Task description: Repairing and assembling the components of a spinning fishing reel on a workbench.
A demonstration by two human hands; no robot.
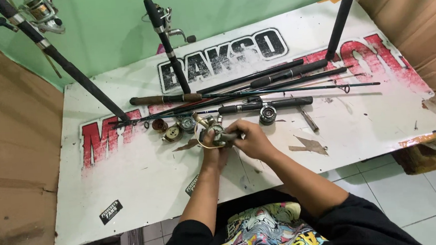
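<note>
a small metallic fishing reel with a thin gold wire loop sits at the near middle of the white board, just near of the laid-out rods. the left hand is curled closed under it, gripping its body. the right hand is closed too, pinching the reel's right side.

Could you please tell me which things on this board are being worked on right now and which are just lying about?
In hand:
- fishing reel, held by left hand and right hand

Lying about:
- loose spools
- fishing rods
- spare reel
</note>
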